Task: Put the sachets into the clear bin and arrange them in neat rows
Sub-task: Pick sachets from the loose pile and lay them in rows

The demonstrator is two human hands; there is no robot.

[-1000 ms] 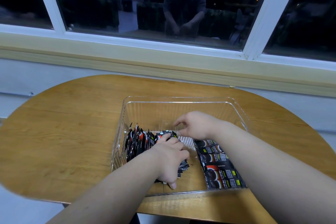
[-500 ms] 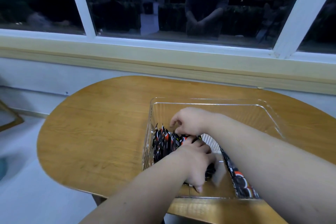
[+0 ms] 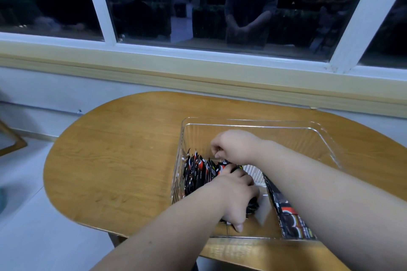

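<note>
Table: brown wooden table under dark window.
Sachets: black and red sachets inside clear plastic bin, left side.
Left hand: grips them.
Right hand: curled, hold unclear; its arm covers more.

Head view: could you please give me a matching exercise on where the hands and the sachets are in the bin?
1 left hand
2 right hand
3 standing sachets
4 flat sachets

A right side of the bin
B against the left wall
C near end of the standing row
D far end of the standing row

Pairs: 1-C, 2-D, 3-B, 4-A
</note>
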